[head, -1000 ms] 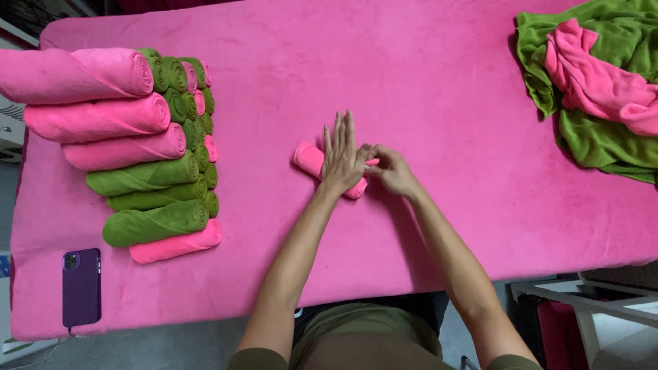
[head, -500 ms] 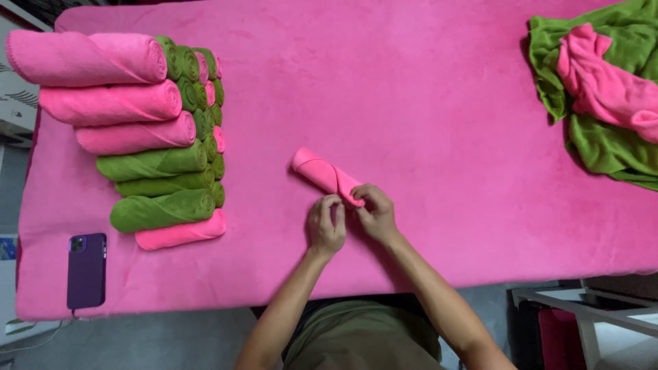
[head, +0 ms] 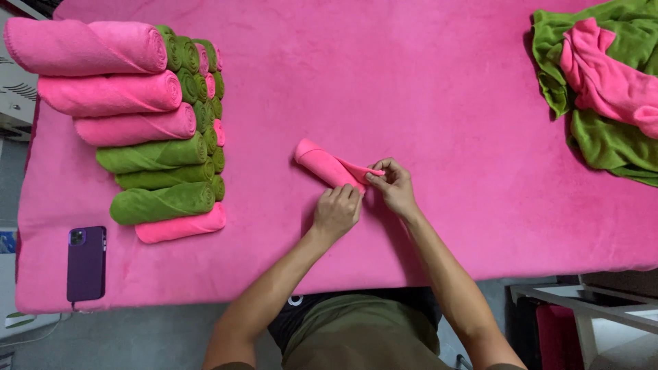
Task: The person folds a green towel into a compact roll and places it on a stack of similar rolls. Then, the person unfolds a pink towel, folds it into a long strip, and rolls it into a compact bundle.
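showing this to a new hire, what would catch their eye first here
Probably the two hands at the middle of the pink table cover: the left hand and right hand pinch the near end of a small rolled pink towel. Next, the neat stack of rolled pink and green towels at far left, with a purple phone below it, and the loose heap of green and pink towels at upper right.

2 bare forearms without sleeves lead to the left hand (head: 336, 211) and right hand (head: 394, 188); no rings or watch. Below them, olive-green trousers and a dark shirt hem.
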